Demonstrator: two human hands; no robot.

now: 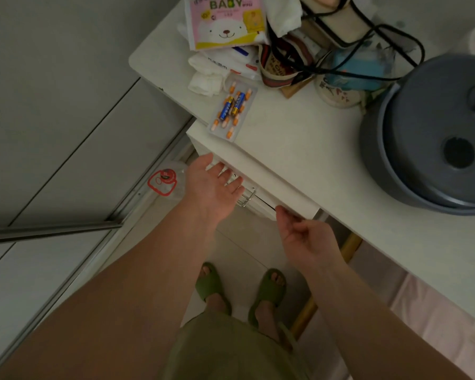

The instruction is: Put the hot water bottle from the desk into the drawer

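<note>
1. View from above, looking down a person's two bare arms to a white bench (299,138) and the floor below.
2. The left hand (213,185) is stretched forward, palm up, its grip wide and empty. Its fingertips reach just under the bench's front edge, at the top of the drawer (255,205).
3. A small metal handle (246,198) sticks out of the drawer front, just beside the left hand. Whether the drawer is shut or slightly out cannot be told.
4. The right hand (305,239) is near the bench's front corner, fingers loosely curled in a narrow grip that holds nothing. Its thumb tip touches the lower bench edge.
5. The hot water bottle cannot be picked out with certainty. It is in neither hand. The far side of the bench carries a heap of soft things: a cream pouch (337,26) with dark trim, a blue pack (359,68) and a black cord (379,31) looped over both.
6. Also on the bench: a pink pack (225,21) printed "BABY", a capsule strip (232,111) with two batteries lying on it, and a round grey pot (433,135) at the right.
7. On the floor are a clear bottle (167,182) left of the left hand, and the person's feet in green slippers (211,283).
</note>
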